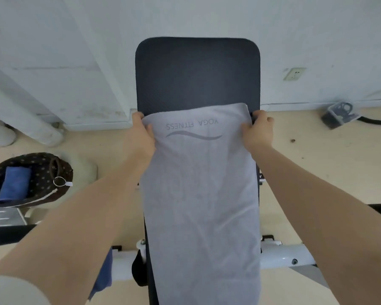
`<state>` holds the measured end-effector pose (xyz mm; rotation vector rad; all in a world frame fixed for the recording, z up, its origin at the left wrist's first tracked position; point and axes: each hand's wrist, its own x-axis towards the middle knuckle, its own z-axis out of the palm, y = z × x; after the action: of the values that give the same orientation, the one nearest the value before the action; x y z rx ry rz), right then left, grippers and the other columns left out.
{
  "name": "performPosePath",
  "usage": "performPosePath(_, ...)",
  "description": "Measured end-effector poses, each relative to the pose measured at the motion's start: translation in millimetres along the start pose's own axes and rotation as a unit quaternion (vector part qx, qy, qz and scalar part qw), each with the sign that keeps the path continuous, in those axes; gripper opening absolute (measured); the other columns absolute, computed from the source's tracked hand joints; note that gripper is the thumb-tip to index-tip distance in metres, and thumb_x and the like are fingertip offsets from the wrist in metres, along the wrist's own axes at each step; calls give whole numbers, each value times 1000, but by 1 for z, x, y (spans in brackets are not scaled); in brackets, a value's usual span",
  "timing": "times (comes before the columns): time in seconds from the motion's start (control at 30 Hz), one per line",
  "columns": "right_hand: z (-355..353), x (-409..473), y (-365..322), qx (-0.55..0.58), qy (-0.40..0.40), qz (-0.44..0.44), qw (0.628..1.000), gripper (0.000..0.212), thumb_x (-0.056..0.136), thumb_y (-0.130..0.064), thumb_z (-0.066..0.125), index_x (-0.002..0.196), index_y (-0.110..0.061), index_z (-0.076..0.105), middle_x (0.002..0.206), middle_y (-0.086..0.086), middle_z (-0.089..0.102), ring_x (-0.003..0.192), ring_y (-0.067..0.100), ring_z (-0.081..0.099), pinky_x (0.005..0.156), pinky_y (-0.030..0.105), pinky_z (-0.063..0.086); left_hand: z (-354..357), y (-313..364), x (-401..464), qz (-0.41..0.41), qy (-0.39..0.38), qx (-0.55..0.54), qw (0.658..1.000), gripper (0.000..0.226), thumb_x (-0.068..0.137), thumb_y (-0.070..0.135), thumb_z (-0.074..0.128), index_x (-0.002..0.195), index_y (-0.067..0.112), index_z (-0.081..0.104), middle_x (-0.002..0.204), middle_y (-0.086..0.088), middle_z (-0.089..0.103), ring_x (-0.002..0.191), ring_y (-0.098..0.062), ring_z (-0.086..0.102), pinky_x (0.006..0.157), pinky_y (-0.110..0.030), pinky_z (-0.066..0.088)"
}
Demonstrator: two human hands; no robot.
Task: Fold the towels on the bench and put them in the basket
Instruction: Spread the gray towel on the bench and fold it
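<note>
A head-worn camera looked down along a dark padded bench [197,71] that ran away from the viewer toward a pale wall [185,16]. A long light grey towel [201,194] lay lengthwise along the bench, covering its near and middle stretch and reaching almost from one long edge to the other; the far end of the bench stayed bare. Grey lettering reading "YOGA FITNESS", upside down to the viewer, sat above a wavy line near the towel's far edge.

Both bare arms reached forward. The left hand [141,134] pinched the towel's far left corner at the bench's left edge, thumb on top and fingers curled beneath the cloth. The right hand [259,132] pinched the far right corner at the bench's right edge in the same way, fingers wrapped over the fabric. The far edge was lifted slightly between the two hands.

On the beige floor [317,164], well to the left of the bench, stood a dark patterned basket [42,172] with a folded blue towel [14,183] inside it. Another piece of blue cloth [102,276] hung beside the bench's white frame [284,256] near the left forearm.
</note>
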<state>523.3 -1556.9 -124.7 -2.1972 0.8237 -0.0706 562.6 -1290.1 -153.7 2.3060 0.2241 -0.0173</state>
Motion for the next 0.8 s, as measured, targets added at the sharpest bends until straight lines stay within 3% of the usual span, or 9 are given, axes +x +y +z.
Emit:
performPosePath(0.07, 1, 9, -2, 12, 14, -11, 1000, 19, 90, -13, 48, 108, -10, 52, 117, 8, 41, 77, 25, 45, 79, 31, 41, -3, 7, -3, -14, -25, 44, 999, 9, 93, 36, 33, 91, 28, 35, 81, -19, 62, 71, -36, 64, 65, -51, 55)
performPosePath(0.13, 0, 18, -7, 38, 22, -11, 999, 5, 88, -14, 50, 90, -14, 54, 104, 7, 48, 74, 24, 46, 73, 29, 40, -4, 16, -2, -22, -16, 40, 999, 6, 94, 26, 34, 89, 23, 36, 79, -19, 61, 69, -32, 62, 65, -48, 54)
performPosePath(0.3, -16, 40, -29, 199, 40, 61, 977, 20, 85, -12, 49, 67, -20, 44, 59, 2, 53, 43, 12, 48, 51, 23, 42, -5, 53, 18, -50, 38, -102, 993, 5, 96, 15, 39, 92, 17, 41, 77, -3, 59, 59, -15, 57, 50, -10, 39)
performPosePath(0.43, -33, 67, -51, 306, 16, 70, 949, 8, 87, -7, 52, 87, -14, 49, 77, 2, 54, 52, 8, 55, 71, 28, 53, -6, 89, 48, -1, 80, -158, 984, 6, 92, 11, 46, 92, 17, 47, 81, -2, 63, 76, -17, 61, 74, -19, 45)
performPosePath(0.5, -34, 73, -55, 294, -10, 40, 955, 27, 86, -7, 54, 110, -18, 53, 101, 0, 56, 69, 7, 56, 78, 28, 50, -5, 90, 59, -21, 80, -190, 978, 14, 92, 13, 48, 105, 16, 52, 83, -1, 63, 75, -12, 62, 82, -24, 48)
performPosePath(0.6, -31, 69, -51, 233, -18, -4, 972, 55, 88, -9, 53, 138, -24, 37, 129, -4, 38, 79, -1, 49, 84, 24, 42, -4, 83, 60, -63, 66, -230, 969, 61, 91, 16, 52, 144, 25, 23, 79, 6, 65, 80, -6, 61, 85, -20, 45)
performPosePath(0.67, -26, 64, -46, 218, 3, -18, 976, 58, 88, -9, 52, 141, -22, 33, 137, -1, 31, 79, 6, 52, 91, 30, 45, -3, 76, 58, -67, 57, -259, 962, 72, 90, 12, 51, 148, 26, 10, 77, 8, 64, 79, -7, 60, 86, -21, 44)
performPosePath(0.73, -21, 61, -42, 197, 20, -31, 980, 54, 88, -10, 50, 139, -21, 36, 129, 3, 38, 85, 17, 55, 94, 36, 47, -3, 72, 60, -63, 51, -273, 959, 63, 91, 9, 47, 145, 24, 19, 76, 5, 62, 72, -8, 60, 82, -23, 47)
performPosePath(0.8, -19, 61, -43, 177, 13, -37, 983, 52, 89, -13, 48, 139, -21, 37, 99, -3, 51, 87, 19, 54, 91, 33, 46, -5, 72, 67, -51, 35, -254, 965, 44, 94, 8, 42, 135, 20, 37, 76, 3, 61, 67, -8, 59, 75, -22, 49)
